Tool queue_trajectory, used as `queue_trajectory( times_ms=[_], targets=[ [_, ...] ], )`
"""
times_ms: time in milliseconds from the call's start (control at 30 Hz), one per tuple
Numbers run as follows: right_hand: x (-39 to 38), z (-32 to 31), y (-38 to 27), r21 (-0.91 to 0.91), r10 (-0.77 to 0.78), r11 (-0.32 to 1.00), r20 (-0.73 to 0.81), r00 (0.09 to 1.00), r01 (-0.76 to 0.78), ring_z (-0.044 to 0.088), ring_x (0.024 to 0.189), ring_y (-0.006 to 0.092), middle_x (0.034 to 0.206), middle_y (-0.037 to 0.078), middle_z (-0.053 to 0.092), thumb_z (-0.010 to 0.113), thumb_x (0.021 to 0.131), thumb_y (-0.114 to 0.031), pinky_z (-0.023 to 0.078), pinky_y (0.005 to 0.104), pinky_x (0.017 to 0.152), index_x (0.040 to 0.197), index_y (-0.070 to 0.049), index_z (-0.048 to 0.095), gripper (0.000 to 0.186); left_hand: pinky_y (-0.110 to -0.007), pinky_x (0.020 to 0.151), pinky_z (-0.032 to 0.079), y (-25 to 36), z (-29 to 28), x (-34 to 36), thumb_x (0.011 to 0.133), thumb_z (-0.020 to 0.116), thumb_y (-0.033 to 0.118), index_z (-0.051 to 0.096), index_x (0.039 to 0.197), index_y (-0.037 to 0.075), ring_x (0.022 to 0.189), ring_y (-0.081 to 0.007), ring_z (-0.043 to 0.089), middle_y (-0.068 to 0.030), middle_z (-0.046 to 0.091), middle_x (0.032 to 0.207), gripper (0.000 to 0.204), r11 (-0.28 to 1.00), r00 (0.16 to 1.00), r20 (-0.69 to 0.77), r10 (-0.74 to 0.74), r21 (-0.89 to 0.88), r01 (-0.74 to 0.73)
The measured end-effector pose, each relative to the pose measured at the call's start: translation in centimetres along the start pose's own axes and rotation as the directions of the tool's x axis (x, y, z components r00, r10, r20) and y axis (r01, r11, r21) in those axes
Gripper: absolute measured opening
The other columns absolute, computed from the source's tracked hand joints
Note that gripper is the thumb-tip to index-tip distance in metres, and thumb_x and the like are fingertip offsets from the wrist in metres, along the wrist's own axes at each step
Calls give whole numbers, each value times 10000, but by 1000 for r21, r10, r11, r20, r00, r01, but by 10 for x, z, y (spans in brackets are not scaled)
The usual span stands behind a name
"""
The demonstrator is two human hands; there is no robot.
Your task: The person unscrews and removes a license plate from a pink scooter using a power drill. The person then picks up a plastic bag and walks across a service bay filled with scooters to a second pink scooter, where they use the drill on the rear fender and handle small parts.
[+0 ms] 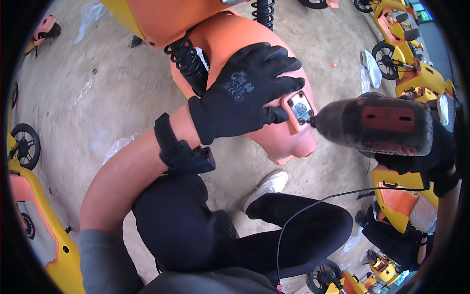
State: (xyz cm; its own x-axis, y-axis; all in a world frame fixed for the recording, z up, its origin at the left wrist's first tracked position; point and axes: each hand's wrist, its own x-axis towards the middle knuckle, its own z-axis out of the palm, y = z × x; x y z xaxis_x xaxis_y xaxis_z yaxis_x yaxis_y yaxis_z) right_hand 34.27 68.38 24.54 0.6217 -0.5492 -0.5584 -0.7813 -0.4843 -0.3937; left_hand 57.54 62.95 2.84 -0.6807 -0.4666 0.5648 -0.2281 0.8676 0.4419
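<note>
My left hand (245,90), in a black work glove, lies with spread fingers on an orange rear fender (281,139). Its fingertips rest beside a small square metal plate (300,109) that carries a printed code and has dark screws at its corners. A dark, worn power screwdriver (377,125) with a red panel is in my right hand (440,154), also gloved in black. The tool points left, its tip at the plate's lower right corner. My right hand's fingers are mostly hidden beneath the tool.
Black coil springs (188,63) flank the fender, under orange and yellow bodywork (171,17). More yellow-orange vehicles (411,73) stand along the right side, and another yellow frame (63,247) is at the left. A thin black cable (313,202) crosses over my leg. Plastic wrap (120,146) lies on the concrete floor.
</note>
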Motion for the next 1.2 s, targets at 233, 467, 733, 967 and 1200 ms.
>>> queue_trajectory(
  times_ms=[233,467,733,967,1200],
  targets=[
    [-20,5,3,-219,-86,972,14,996,87,546,1106,205,1255,104,530,797,638,-76,406,360,986,1273,-56,475,712,-446,1060,231,4,-4,5,739,655,339,537,1241,123,1239,-284,377,-99,451,1328,559,998,999,53,9,54,-12],
    [-42,41,13,388,298,899,-203,933,-203,597,982,176,1143,85,593,756,652,-20,465,296,866,1205,-44,528,599,-451,1027,270,17,-22,10,728,673,394,514,1260,115,1217,-303,395,-134,460,1298,622,995,995,102,16,97,-26],
    [-44,88,0,902,521,428,-301,799,60,621,895,182,990,99,639,710,653,54,516,301,765,1189,-36,519,576,-393,908,396,35,-28,16,744,703,277,540,1214,77,1036,-264,533,-95,589,1113,536,999,998,65,6,-43,-4],
    [-33,116,-8,951,576,275,-279,768,139,598,816,131,932,63,644,706,670,-3,480,242,665,1142,-38,550,498,-362,728,481,36,-35,24,812,632,177,637,1008,21,832,-279,607,-133,649,892,251,960,988,157,-2,-277,46],
    [-1,134,-7,909,427,327,-386,818,258,598,822,136,917,58,643,706,673,-29,485,265,680,1044,-18,605,385,-370,721,485,38,-64,8,765,633,97,647,941,32,822,-283,606,-112,651,877,188,994,996,87,38,-109,-28]
  ],
)
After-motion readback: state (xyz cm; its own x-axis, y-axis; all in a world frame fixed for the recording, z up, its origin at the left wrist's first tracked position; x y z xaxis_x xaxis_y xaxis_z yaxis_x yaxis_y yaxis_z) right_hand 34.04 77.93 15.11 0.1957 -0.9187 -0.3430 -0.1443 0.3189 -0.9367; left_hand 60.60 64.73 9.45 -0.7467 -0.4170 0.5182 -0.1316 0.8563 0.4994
